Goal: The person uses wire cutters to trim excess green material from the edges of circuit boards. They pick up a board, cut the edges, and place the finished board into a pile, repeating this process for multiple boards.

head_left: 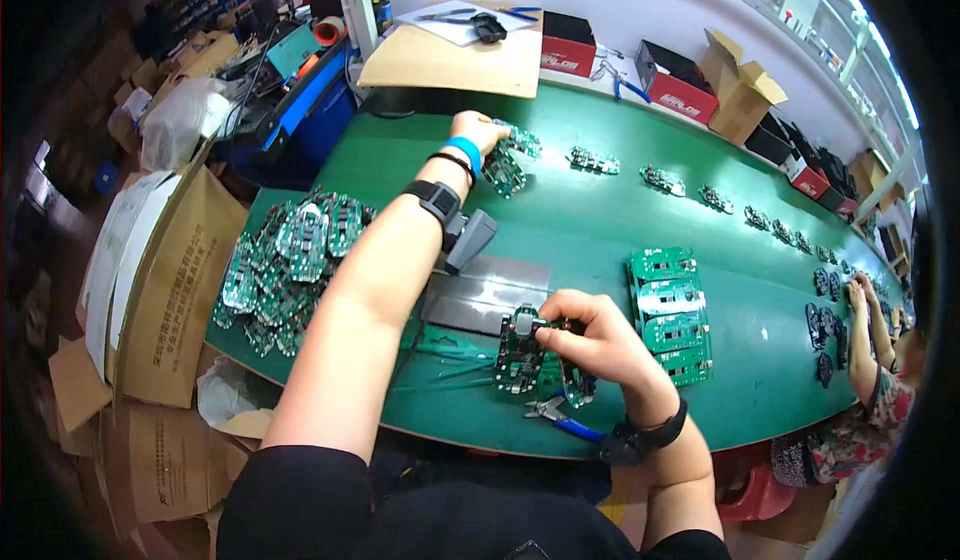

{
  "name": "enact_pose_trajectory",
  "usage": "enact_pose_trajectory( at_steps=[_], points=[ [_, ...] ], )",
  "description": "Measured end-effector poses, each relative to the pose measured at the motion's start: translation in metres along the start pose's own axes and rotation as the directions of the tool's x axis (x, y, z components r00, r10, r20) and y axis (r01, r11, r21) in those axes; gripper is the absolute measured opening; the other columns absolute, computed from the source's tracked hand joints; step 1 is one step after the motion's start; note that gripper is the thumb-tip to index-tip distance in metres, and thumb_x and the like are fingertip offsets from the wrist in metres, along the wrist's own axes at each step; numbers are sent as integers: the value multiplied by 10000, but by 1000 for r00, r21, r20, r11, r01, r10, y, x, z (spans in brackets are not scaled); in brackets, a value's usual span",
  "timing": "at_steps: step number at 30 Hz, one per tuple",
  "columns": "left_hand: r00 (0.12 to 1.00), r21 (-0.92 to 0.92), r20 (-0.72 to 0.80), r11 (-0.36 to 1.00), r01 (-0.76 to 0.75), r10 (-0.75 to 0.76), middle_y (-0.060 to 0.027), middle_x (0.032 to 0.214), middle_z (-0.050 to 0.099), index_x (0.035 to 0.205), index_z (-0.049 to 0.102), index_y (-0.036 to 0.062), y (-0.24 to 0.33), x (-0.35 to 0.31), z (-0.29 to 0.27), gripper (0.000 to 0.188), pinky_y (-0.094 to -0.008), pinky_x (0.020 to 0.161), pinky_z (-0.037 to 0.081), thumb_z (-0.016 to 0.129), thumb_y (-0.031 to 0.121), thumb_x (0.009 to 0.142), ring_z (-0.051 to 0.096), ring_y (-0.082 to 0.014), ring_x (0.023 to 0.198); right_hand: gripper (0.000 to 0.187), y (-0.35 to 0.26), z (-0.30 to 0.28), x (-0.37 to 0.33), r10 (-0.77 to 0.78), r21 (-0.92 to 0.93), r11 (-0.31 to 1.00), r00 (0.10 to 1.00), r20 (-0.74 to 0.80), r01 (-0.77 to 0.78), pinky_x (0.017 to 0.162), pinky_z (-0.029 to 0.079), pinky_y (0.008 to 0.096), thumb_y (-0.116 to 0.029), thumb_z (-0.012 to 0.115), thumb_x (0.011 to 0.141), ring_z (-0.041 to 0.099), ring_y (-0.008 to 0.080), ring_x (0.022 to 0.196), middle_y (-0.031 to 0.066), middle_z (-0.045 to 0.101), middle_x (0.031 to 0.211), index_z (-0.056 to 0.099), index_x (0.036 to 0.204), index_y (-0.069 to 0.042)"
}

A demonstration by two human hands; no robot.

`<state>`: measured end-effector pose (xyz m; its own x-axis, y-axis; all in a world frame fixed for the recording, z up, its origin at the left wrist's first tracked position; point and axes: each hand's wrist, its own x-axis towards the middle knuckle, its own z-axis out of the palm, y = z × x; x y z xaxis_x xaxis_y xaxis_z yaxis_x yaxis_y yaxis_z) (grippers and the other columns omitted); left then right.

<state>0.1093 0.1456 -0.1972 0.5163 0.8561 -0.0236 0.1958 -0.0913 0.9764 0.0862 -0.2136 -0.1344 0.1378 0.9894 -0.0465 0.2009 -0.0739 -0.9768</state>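
My left hand (480,132) stretches to the far side of the green table, its fingers curled and partly hidden. A green circuit board (503,173) tilts below it, apparently in its grasp, and a second board (522,140) lies against the fingers. Close to the front edge, my right hand (600,335) pinches a dark green circuit board (520,352) between thumb and fingers. Another board (578,385) shows beneath that palm, mostly covered. Blue-handled cutters (565,418) lie just below the right hand. Behind it is a grey metal plate (485,295).
A heap of circuit boards (300,250) covers the table's left end. Joined board panels (670,315) are stacked right of my right hand. Single boards (593,160) run in a row toward the far right, where a co-worker's hands (865,295) work. Red boxes (675,85) line the wall.
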Motion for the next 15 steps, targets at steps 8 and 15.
enact_pose_trajectory(
  at_steps=[8,15],
  points=[
    [971,381,-214,924,-19,108,-181,1110,693,1152,666,-32,-31,24,33,558,-348,895,526,860,170,669,674,-246,984,162,16,-8,-4,1,174,985,999,37,-8,628,406,243,-118,683,872,492,62,738,9,548,814,636,912,32],
    [891,171,-426,981,-88,154,-138,802,740,774,768,35,-21,42,-11,279,-360,830,547,783,314,773,723,-275,797,161,27,-9,-4,27,202,979,1000,14,-29,604,396,241,-114,690,870,484,56,703,-2,541,818,645,930,28]
  ],
)
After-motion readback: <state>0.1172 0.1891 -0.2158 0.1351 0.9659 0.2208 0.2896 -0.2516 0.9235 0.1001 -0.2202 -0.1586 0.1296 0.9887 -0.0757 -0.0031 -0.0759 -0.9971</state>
